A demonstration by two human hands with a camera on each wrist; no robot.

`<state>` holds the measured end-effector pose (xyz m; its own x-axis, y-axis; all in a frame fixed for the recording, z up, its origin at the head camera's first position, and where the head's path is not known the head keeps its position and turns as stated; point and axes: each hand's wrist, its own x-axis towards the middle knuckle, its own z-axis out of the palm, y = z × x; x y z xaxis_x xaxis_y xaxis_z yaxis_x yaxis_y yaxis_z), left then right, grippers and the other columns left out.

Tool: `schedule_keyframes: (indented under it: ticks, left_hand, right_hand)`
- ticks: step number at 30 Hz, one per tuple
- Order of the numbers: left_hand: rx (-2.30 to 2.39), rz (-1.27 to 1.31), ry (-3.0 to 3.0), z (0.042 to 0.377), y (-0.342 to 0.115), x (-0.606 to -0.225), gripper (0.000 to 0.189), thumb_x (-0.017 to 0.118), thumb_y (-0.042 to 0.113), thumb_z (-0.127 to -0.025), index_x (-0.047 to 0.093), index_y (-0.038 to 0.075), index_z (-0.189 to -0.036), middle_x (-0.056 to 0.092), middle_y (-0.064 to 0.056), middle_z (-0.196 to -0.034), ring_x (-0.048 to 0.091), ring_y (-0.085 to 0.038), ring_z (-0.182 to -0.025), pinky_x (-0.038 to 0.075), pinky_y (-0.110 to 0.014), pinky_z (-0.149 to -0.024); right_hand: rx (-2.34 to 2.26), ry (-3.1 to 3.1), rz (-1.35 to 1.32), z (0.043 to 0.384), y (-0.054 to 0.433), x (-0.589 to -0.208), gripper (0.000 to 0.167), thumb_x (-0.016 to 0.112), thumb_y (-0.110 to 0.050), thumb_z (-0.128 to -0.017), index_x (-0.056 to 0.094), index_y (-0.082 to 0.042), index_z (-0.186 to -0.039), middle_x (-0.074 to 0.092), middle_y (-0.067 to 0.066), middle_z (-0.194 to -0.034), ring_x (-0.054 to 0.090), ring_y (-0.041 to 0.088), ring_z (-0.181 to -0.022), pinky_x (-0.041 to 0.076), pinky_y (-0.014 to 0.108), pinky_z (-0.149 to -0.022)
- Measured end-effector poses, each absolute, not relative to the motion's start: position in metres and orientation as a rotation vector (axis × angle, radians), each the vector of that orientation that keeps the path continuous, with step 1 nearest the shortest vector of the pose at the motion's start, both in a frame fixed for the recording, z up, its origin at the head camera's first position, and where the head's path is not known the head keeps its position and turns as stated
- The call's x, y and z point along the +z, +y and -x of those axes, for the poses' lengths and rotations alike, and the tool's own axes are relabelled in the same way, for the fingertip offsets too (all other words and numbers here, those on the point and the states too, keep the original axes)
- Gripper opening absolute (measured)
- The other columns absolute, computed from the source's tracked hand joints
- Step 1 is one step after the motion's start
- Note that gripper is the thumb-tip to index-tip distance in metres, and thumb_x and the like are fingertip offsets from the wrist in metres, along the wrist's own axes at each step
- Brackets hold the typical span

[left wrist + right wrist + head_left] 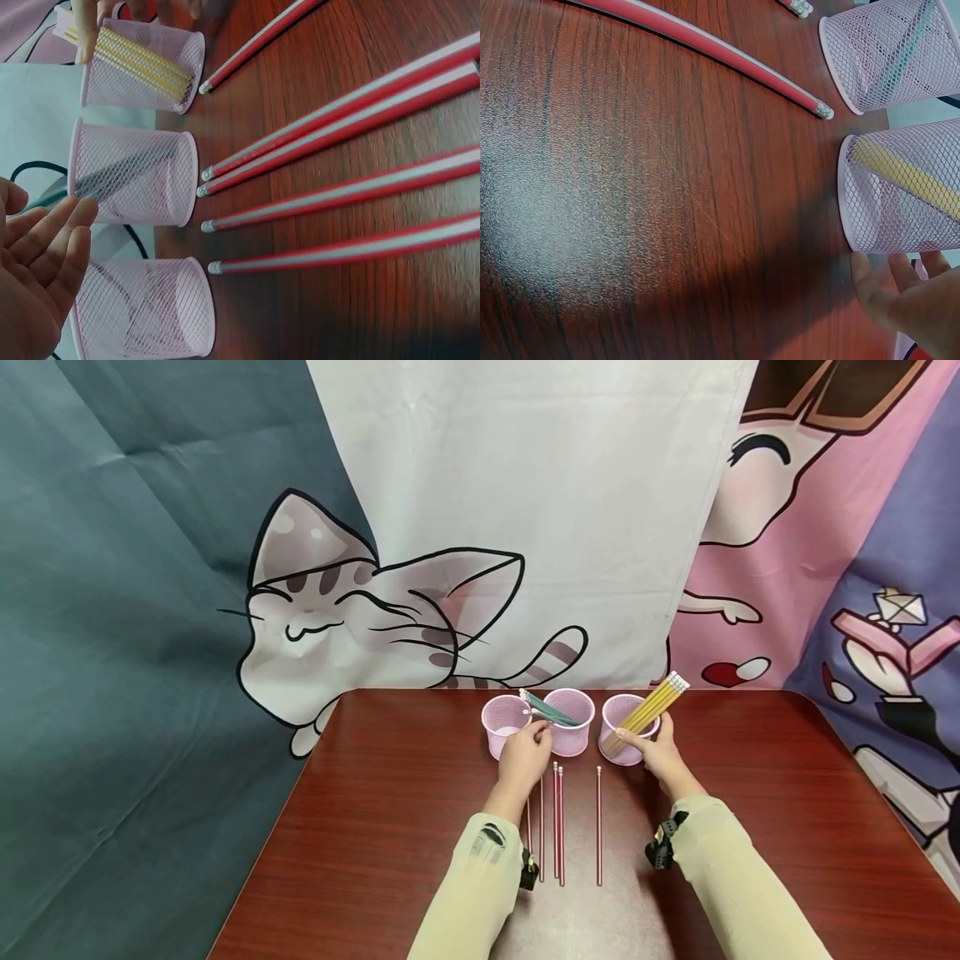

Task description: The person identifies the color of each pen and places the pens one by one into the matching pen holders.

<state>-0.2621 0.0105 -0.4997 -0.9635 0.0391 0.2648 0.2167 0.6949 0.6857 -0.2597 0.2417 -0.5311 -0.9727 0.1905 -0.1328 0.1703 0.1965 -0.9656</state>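
Three pink mesh pencil cups stand in a row in the head view. My left hand point(527, 758) is over the gap between the left cup point(498, 742) and the middle cup point(570, 742). Its thumb and fingers pinch a green pencil point(45, 201) near the eraser end. More green pencils point(551, 712) lean in the middle cup, their erasers toward the left. With my right hand point(660, 753) I hold the right cup point(611, 714) by its side, thumb at the front near the rim. A bundle of yellow pencils point(651, 710) leans rightward in that cup.
Several red pencils point(561, 827) lie on the brown table point(375, 827) in front of the cups, erasers toward them. One red pencil point(599, 827) lies apart on the right. A printed cartoon cloth point(525, 485) hangs behind the table's far edge.
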Motion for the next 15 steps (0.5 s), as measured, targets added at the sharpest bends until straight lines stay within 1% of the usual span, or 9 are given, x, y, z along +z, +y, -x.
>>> schedule_keyframes:
  ticks: [1,2,5,8,12,15]
  left_hand:
    - [-1.12,0.216,-2.688,0.261,0.007,-0.5,0.028,0.052,0.025,-0.086,0.071,0.014,-0.103,0.065,0.004,-0.077,0.059,-0.016,-0.069,0.047,-0.032,-0.065]
    - [-1.11,0.218,-2.705,0.26,0.002,-0.5,0.027,0.052,0.025,-0.086,0.071,0.015,-0.1,0.065,0.005,-0.075,0.059,-0.015,-0.068,0.047,-0.031,-0.064]
    - [-1.06,0.224,-2.775,0.257,-0.013,-0.504,0.021,0.053,0.026,-0.084,0.071,0.016,-0.086,0.062,0.007,-0.069,0.057,-0.013,-0.063,0.045,-0.029,-0.059]
    - [-0.972,0.187,-2.916,0.253,-0.028,-0.513,0.017,0.057,0.03,-0.081,0.067,0.019,-0.073,0.06,0.007,-0.064,0.054,-0.013,-0.059,0.042,-0.029,-0.055]
    - [-0.872,0.162,-3.148,0.247,-0.041,-0.53,0.024,0.064,0.038,-0.078,0.063,0.018,-0.066,0.058,0.005,-0.06,0.053,-0.013,-0.057,0.042,-0.03,-0.054]
    - [-0.804,0.142,-3.256,0.242,-0.043,-0.541,0.034,0.07,0.045,-0.074,0.061,0.016,-0.062,0.058,0.004,-0.06,0.056,-0.016,-0.061,0.043,-0.033,-0.055]
  right_hand:
    - [1.941,-2.424,0.362,0.26,0.242,-0.531,0.089,0.065,-0.032,-0.086,0.0,-0.017,-0.144,0.02,0.023,-0.141,0.033,0.034,-0.111,0.039,0.041,-0.067]
    - [1.936,-2.429,0.356,0.26,0.242,-0.531,0.089,0.065,-0.032,-0.085,0.0,-0.017,-0.144,0.019,0.024,-0.141,0.032,0.034,-0.111,0.04,0.04,-0.065]
    - [1.944,-2.431,0.339,0.262,0.242,-0.53,0.087,0.066,-0.032,-0.085,0.003,-0.017,-0.143,0.021,0.023,-0.14,0.033,0.034,-0.11,0.039,0.039,-0.062]
    - [1.96,-2.439,0.333,0.262,0.242,-0.529,0.087,0.066,-0.032,-0.085,0.004,-0.016,-0.143,0.021,0.024,-0.14,0.032,0.034,-0.112,0.039,0.041,-0.066]
    - [1.968,-2.441,0.339,0.261,0.243,-0.527,0.086,0.065,-0.031,-0.086,0.003,-0.015,-0.143,0.02,0.024,-0.141,0.031,0.035,-0.114,0.039,0.044,-0.07]
    - [1.962,-2.428,0.326,0.26,0.241,-0.527,0.084,0.065,-0.028,-0.086,0.005,-0.015,-0.143,0.023,0.024,-0.139,0.033,0.033,-0.112,0.039,0.042,-0.067]
